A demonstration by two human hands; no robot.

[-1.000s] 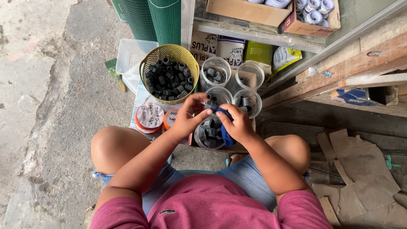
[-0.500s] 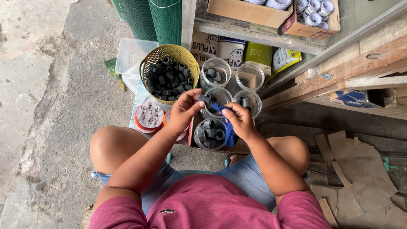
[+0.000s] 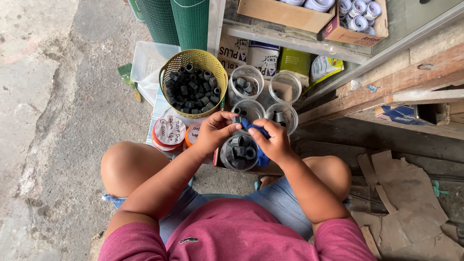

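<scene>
My left hand [image 3: 215, 130] pinches a small dark pipe fitting [image 3: 236, 119] at its fingertips. My right hand [image 3: 273, 140] is closed on a blue cloth [image 3: 260, 151] and presses it against that fitting. Both hands hover over a clear round jar [image 3: 239, 153] holding a few dark fittings. A yellow mesh basket [image 3: 179, 62] heaped with several dark fittings stands just beyond my left hand.
Clear jars [image 3: 246, 82] sit behind my hands, one jar [image 3: 285, 87] empty. Two orange-rimmed lids [image 3: 169, 131] lie left of the jars. Green mesh rolls [image 3: 191, 21], a clear plastic box [image 3: 145, 65], a shelf with cartons [image 3: 290, 14] and wooden planks [image 3: 415, 82] surround the spot. Cardboard scraps [image 3: 406, 203] lie at right.
My hands have stayed over the jar and shifted slightly; my left fingers have turned the fitting while my right hand rubs it with the cloth.
</scene>
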